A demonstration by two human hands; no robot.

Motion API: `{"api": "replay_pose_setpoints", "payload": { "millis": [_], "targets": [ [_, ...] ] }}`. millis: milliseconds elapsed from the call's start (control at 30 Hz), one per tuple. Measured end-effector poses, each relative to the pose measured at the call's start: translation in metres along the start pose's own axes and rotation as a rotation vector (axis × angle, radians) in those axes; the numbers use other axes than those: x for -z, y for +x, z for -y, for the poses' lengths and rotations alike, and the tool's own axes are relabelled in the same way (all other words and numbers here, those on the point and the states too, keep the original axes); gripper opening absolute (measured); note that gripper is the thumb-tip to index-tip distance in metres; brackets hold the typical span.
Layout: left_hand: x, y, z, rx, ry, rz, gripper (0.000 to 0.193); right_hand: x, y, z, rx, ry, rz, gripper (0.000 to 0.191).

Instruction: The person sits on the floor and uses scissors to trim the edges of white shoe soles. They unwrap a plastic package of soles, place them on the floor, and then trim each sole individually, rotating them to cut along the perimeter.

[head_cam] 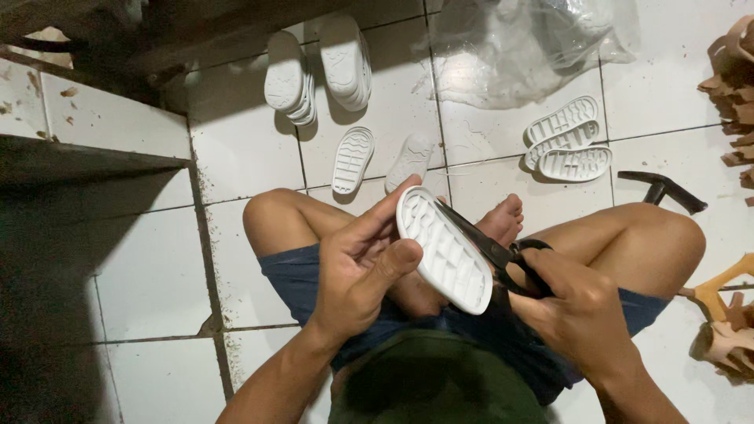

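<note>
Two bare hands are working over crossed legs on a white tiled floor (157, 259): the left hand (357, 263) is gripping a white shoe sole (444, 251), fingers curled around its near-left edge, while the right hand (577, 306) is holding black scissors (491, 247), fingers through the loops, blades lying along the sole's right rim. More white soles (565, 141) are lying farther off, near a hammer (660, 188) on the right.
</note>
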State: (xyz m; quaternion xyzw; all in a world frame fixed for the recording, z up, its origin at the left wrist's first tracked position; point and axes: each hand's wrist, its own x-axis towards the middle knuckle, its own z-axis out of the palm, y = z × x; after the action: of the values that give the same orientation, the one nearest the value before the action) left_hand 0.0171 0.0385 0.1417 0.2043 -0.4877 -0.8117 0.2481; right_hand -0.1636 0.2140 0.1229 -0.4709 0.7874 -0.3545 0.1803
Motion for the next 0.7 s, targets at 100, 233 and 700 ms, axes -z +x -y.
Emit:
{"api": "replay_pose_setpoints", "payload": {
  "millis": [100, 233, 700],
  "targets": [
    [0.0, -0.003, 0.001, 0.056, -0.003, -0.001, 0.075, -0.001, 0.002, -0.001, 0.022, -0.021, 0.009, 0.038],
    [0.004, -0.004, 0.0, 0.032, 0.034, 0.033, 0.073, 0.001, 0.007, -0.002, 0.014, -0.051, 0.044, 0.032],
    [0.017, 0.002, -0.019, 0.212, 0.192, 0.236, 0.051, 0.027, 0.025, -0.001, 0.13, -0.161, 0.113, 0.025]
  ]
}}
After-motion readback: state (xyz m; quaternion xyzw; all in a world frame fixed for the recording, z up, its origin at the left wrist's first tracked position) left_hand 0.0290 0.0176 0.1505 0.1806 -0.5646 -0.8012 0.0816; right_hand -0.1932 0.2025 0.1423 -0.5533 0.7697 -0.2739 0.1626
